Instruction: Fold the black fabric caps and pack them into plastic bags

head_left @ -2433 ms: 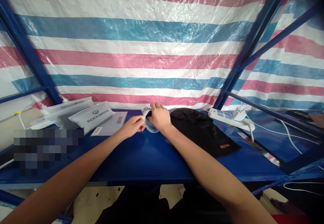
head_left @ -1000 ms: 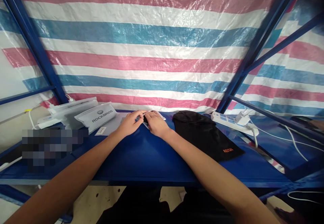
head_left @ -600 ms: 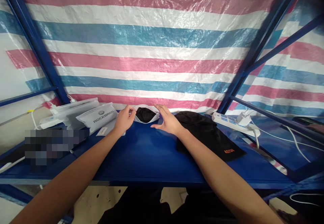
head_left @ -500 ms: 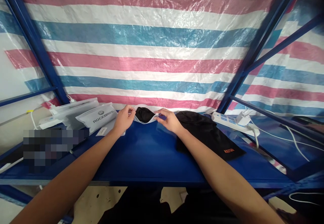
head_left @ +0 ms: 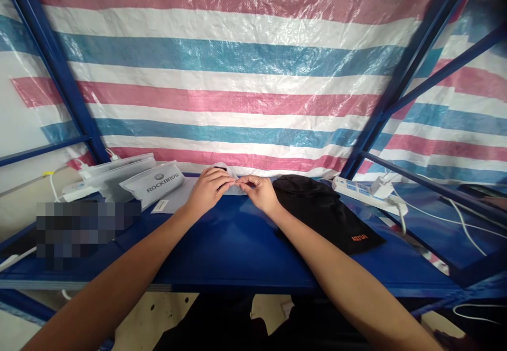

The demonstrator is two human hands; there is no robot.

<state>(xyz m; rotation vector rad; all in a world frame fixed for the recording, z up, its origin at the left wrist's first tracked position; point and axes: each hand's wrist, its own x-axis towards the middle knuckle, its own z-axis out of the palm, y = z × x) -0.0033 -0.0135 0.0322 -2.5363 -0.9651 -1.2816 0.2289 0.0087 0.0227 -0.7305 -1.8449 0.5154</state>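
Observation:
A translucent pouch (head_left: 236, 190) is mostly hidden behind my hands, with a little black showing near its top. My left hand (head_left: 210, 186) is closed on the pouch's edge, fingers pressed together. My right hand (head_left: 259, 192) pinches the same edge, its fingertips almost meeting those of the left. To the right of my hands, a black cloth item (head_left: 320, 208) with orange lettering lies on the blue table (head_left: 233, 250). A frosted pouch marked ROCKBROS (head_left: 152, 183) lies to the left, with a white label card (head_left: 160, 206) beside it.
More frosted pouches (head_left: 119, 174) and a white power strip (head_left: 79, 188) are at the back left. Another power strip (head_left: 364, 194) with plugs and cables sits at the right. Blue metal posts flank the table, before a striped sheet (head_left: 237, 102).
Both hands have come together at the pouch's edge. Its mouth, wide open before with black material showing inside, is now narrowed and mostly covered by my fingers.

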